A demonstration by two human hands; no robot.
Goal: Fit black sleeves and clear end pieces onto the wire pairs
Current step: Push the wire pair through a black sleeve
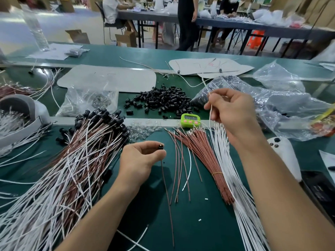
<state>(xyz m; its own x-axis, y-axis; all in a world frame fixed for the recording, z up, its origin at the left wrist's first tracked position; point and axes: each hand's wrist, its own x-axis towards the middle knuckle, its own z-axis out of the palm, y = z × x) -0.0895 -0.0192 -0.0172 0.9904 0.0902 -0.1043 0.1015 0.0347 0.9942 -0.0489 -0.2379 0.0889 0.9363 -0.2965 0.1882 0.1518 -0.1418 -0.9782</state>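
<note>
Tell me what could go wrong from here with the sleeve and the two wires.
1. The left hand pinches the black sleeve only at its fingertips; the brown wire hanging below it could slip back out.
2. The right hand lifts one white wire from the white bundle; neighbouring wires may drag along and tangle.

Bright, even light from overhead fills the room. Shadows are soft; a faint one lies on the green surface beneath the left hand. Glare whitens the clear bags at right and the pale floor. The wide lens bows the edges and stretches the corners. The centre is sharp, the background soft, the bottle smeared.
</note>
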